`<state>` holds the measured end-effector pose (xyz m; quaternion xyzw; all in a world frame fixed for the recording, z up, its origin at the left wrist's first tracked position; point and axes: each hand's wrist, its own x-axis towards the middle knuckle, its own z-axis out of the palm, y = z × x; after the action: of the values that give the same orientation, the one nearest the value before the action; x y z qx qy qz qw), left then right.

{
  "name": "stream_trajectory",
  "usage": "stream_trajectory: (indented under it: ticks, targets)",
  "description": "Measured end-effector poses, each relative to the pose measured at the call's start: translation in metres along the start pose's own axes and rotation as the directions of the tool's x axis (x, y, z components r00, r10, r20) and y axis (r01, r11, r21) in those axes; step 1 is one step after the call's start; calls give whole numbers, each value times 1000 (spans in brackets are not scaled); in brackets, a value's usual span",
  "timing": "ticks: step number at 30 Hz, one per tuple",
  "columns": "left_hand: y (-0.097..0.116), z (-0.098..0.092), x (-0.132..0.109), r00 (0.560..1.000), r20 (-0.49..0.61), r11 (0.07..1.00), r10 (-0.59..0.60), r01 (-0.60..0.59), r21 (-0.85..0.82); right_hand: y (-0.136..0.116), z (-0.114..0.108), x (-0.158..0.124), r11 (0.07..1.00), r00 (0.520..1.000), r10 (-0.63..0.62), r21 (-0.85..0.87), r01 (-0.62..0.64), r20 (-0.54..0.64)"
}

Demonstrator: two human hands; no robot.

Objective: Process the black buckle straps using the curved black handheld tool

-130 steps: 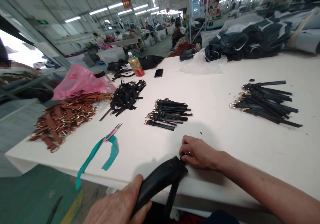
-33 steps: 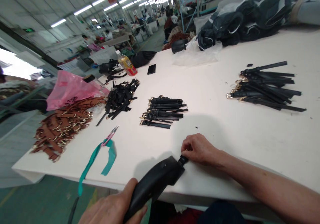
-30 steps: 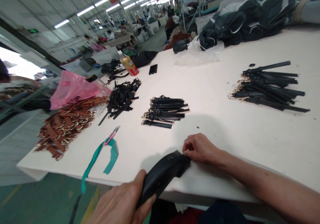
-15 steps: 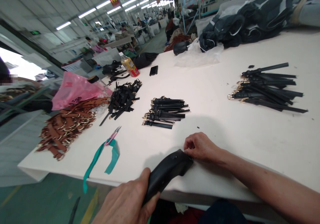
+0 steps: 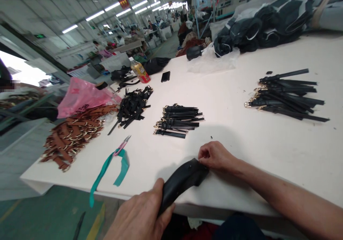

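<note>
At the table's front edge, my left hand (image 5: 143, 213) is closed around the near end of a curved black leather piece (image 5: 180, 181). The piece is smooth, with a small hole or stud near its far end, and it arches a little over the white surface. Fingers curled in a pinch, my right hand (image 5: 215, 156) holds the far end at its edge; the fingertips are partly hidden. Beyond the hands lies a row of short black straps with gold buckles (image 5: 179, 118). To the left are thread snips (image 5: 122, 146) with a teal ribbon (image 5: 123, 170) attached.
Brown straps with metal rings (image 5: 72, 136) are heaped at the left by a pink plastic bag (image 5: 80, 95). Tangled black straps (image 5: 132, 106), a drink bottle (image 5: 140, 70) and a phone (image 5: 165, 76) lie behind. More buckled straps (image 5: 289, 93) lie at right, dark material rolls (image 5: 268, 25) farther back.
The view has shifted very slightly. My left hand and the black leather piece have moved a little to the right; my right hand keeps its pinch at the far end.
</note>
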<state>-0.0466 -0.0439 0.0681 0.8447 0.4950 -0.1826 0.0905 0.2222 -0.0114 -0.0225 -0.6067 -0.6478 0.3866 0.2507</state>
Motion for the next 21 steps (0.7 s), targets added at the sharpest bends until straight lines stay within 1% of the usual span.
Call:
stream_trajectory:
  ticks: [1, 3, 6, 9, 13, 16, 17, 19, 21]
  targets:
    - [4, -5, 5, 998, 45, 999, -35, 35, -9, 1, 0, 1, 1000, 1000, -8, 9, 8, 2]
    - [4, -12, 12, 989, 87, 992, -121, 123, -26, 3, 0, 0, 999, 1000, -19, 29, 19, 14]
    - [-9, -13, 8, 975, 98, 974, -201, 209, -84, 5, 1, -3, 998, 999, -48, 52, 47, 16]
    - [-24, -11, -3, 969, 80, 965, -233, 241, -105, 7, 3, -5, 992, 996, -91, 93, 89, 18]
    - [-32, -8, -11, 969, 33, 965, -244, 246, -88, 4, 6, 2, 977, 987, -162, 142, 157, 22]
    - [-33, -1, -11, 969, 83, 968, -232, 238, -80, -2, 9, 8, 966, 974, -224, 139, 219, 22]
    - [-33, 2, -10, 968, 92, 968, -232, 239, -77, -4, 9, 8, 965, 972, -235, 117, 233, -1]
    - [-35, 6, -10, 969, 87, 968, -233, 240, -81, -9, 9, 3, 974, 971, -219, 34, 223, -91]
    - [-36, 8, -10, 968, 89, 965, -235, 243, -93, -15, 9, -10, 985, 972, -159, -90, 145, -171]
